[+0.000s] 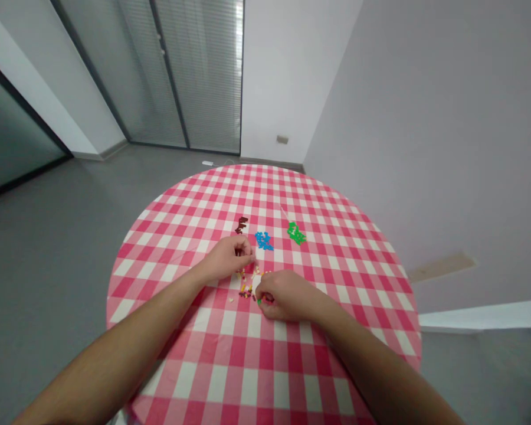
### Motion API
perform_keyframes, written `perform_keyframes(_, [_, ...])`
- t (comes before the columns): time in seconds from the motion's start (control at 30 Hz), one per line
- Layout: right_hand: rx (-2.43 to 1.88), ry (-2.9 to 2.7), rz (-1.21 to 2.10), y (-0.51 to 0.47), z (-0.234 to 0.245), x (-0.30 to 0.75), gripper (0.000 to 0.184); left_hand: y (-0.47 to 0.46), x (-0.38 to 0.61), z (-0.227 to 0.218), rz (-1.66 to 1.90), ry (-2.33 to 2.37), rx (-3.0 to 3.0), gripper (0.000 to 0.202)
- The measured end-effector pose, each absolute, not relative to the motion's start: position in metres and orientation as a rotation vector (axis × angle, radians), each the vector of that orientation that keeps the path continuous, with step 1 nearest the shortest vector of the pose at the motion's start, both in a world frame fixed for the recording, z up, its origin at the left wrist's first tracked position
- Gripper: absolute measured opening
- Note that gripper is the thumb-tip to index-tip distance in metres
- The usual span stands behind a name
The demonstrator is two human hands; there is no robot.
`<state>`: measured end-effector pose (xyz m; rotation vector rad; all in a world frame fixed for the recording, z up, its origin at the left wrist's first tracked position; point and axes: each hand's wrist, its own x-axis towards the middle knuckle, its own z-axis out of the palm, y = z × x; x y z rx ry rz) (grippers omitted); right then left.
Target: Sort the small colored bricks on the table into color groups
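Small mixed pieces in yellow, brown, red and cream (246, 291) lie scattered on the tablecloth between my hands. My left hand (228, 258) is above and left of them, thumb and fingers closed in a pinch; anything inside it is too small to make out. On the right, my right hand (287, 295) rests low over the scatter with its fingers curled together. A small green piece (259, 301) shows at its fingertips. Beyond the hands lie a blue pile (264, 241), a green pile (296, 233) and a dark brown pile (241, 224) of small pieces.
A red-and-white checked cloth covers the round table (230, 378). Behind it are a glass partition with blinds (203, 77) and a white wall with a socket (282, 140). A white power strip (207, 163) lies on the grey floor past the far edge.
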<state>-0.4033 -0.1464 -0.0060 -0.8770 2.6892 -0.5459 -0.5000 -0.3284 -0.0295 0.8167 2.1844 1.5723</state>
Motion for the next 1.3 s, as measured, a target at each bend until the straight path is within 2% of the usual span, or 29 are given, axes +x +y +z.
perform_keyframes(0.3, [-0.852,2.734,-0.474,-0.144,-0.008,-0.405,0.009,-0.329,-0.501,-0.032,1.561,2.201,0.834,0.016])
perform_keyframes(0.63, [-0.833,2.744,-0.626,-0.140,-0.001,-0.404,0.027,-0.328,-0.503,-0.033,1.579,2.165,0.850,0.016])
perform_keyframes(0.9, [-0.755,2.744,-0.520,-0.147,-0.002,-0.403,0.018,-0.328,-0.503,-0.035,1.568,2.182,0.838,0.016])
perform_keyframes(1.13, [-0.722,2.771,-0.564,-0.154,-0.006,-0.402,0.020,-0.328,-0.504,-0.038,1.554,2.212,0.857,0.017])
perform_keyframes(1.3, [-0.681,2.782,-0.600,-0.150,-0.007,-0.403,0.031,-0.329,-0.505,-0.038,1.558,2.205,0.845,0.016])
